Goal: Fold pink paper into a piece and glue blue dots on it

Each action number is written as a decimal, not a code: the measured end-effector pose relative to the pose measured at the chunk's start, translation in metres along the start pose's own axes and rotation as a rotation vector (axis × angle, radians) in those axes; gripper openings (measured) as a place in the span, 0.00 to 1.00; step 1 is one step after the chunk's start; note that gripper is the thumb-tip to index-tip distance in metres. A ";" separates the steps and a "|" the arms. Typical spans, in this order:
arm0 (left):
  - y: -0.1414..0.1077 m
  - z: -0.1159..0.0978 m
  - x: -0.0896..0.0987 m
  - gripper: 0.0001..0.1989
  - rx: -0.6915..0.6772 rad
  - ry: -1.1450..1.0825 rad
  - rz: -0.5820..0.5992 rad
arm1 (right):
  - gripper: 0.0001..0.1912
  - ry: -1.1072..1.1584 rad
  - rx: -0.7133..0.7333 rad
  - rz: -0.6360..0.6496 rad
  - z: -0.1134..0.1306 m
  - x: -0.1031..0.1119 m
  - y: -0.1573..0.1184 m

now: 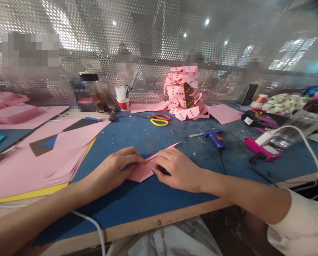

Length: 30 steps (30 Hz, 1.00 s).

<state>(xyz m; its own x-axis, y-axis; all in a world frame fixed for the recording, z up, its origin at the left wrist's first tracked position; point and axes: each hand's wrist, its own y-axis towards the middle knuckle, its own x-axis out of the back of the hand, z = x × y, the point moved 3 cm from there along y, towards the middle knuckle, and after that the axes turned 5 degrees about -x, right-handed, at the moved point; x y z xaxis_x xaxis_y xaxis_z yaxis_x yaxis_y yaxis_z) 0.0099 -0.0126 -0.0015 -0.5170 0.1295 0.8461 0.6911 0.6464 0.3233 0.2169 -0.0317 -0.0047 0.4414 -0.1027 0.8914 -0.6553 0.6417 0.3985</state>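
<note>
A folded piece of pink paper (143, 172) lies on the blue tabletop near its front edge, between my two hands. My left hand (121, 165) grips its left side, thumb and fingers closed on the paper. On the right side my right hand (172, 167) has its fingers curled and pressed onto the same piece. A thin pointed corner of the paper sticks out past the right knuckles. Beyond my hands lie scissors (159, 120) with red and yellow handles and a blue glue gun (214, 138).
Stacked pink sheets (54, 160) cover the left of the table. At the back stand a pink paper construction (178, 94) with dotted strips and a paper cup (123, 103). To the right are a magenta power strip (265, 148), white cables and a clear jar (294, 131).
</note>
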 end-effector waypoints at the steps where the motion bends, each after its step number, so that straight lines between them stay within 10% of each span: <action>1: -0.001 -0.002 0.000 0.15 -0.045 0.014 0.004 | 0.03 0.014 -0.014 0.002 0.000 0.000 0.000; 30: -0.005 -0.009 0.002 0.17 -0.249 0.245 0.113 | 0.05 0.143 -0.091 -0.020 -0.005 -0.002 0.003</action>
<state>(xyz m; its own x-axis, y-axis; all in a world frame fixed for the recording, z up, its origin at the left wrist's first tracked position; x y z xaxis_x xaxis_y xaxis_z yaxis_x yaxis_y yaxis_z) 0.0101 -0.0224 0.0020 -0.3149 -0.0135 0.9490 0.8544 0.4315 0.2897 0.2169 -0.0255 -0.0066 0.5412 -0.0110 0.8408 -0.5903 0.7072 0.3892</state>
